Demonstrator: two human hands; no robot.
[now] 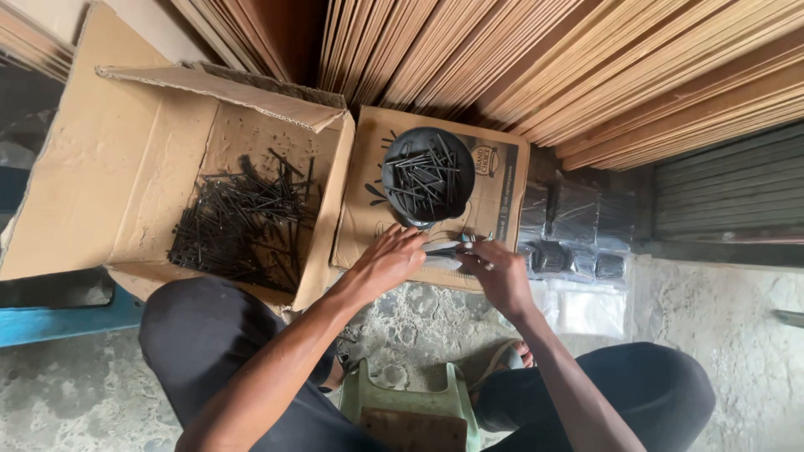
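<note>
Black nails [243,222] lie heaped in an open cardboard box [109,167] at the left, its flaps folded outward. Just beside it, to the right, a flattened cardboard sheet [502,180] lies on the concrete floor [712,310] and carries a round black bowl [428,176] filled with more of the same dark nails. Both hands meet at the near edge of that sheet, just below the bowl. The left hand [387,261] lies palm down, its fingers [412,241] pressed together and stretched toward a small clear plastic packet [444,254]. The right hand [501,276] comes in from the other side, its fingers [473,261] pinching the same packet, so the packet sits between the two hands, touching both. To the right of the sheet, filled clear bags of dark nails [574,234] lie in rows on the floor, with a pile of empty clear bags [586,310] nearer the person. Stacked thin wooden boards [519,59] lean across the top. The person sits on a low green stool [410,406], knees in dark trousers apart.
</note>
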